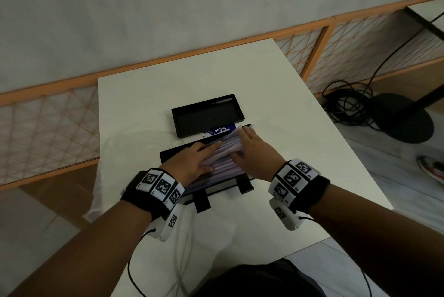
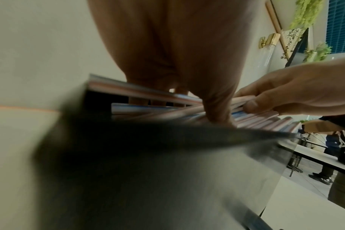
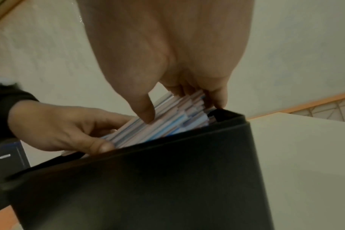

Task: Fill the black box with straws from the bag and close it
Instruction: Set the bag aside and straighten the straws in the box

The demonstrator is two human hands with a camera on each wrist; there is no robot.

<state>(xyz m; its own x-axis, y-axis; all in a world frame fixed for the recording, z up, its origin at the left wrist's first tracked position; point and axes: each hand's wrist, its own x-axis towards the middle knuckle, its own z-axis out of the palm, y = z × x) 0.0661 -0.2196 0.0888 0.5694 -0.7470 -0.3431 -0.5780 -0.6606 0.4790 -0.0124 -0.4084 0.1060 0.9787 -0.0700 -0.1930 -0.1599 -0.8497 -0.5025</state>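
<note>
The open black box stands on the white table, filled with pale pink and blue straws that lie slanted and stick above its rim. My left hand lies on the left part of the straws with straight fingers, and its thumb presses on them. My right hand holds the right end of the bundle, fingers curled over it and thumb against it. The black lid lies upturned behind the box. A bag with a blue label peeks out between them.
An orange-framed lattice rail runs behind the table. On the floor to the right lie a coiled black cable and a round black stand base. Two black flaps stick out from the box toward me.
</note>
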